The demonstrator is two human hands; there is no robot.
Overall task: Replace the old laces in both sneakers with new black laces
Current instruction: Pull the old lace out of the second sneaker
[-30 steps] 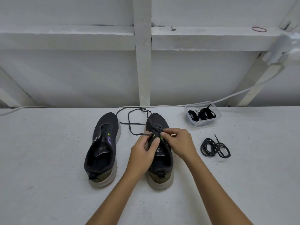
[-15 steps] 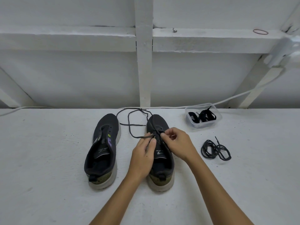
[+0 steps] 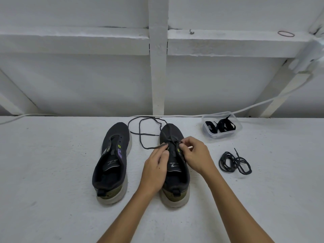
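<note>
Two dark sneakers stand side by side on the white surface, toes away from me. The left sneaker point(image 3: 112, 158) has no lace in its eyelets. Over the right sneaker point(image 3: 175, 176) both hands work a thin dark lace point(image 3: 140, 135), whose free ends loop past the toe. My left hand point(image 3: 156, 167) pinches one strand at the left eyelets. My right hand point(image 3: 196, 155) pinches the lace at the right eyelets. Which eyelets the lace passes through is hidden by the fingers.
A clear plastic tub point(image 3: 221, 133) holding black laces sits at the back right. A coiled black lace point(image 3: 234, 163) lies loose right of the right sneaker. A white cable point(image 3: 263, 104) runs along the wall base. A rubber band point(image 3: 286, 34) rests on the ledge.
Both hands stay on the right sneaker's lace with small finger shifts; the left hand's strand sits slightly further left. The sneakers have not moved.
</note>
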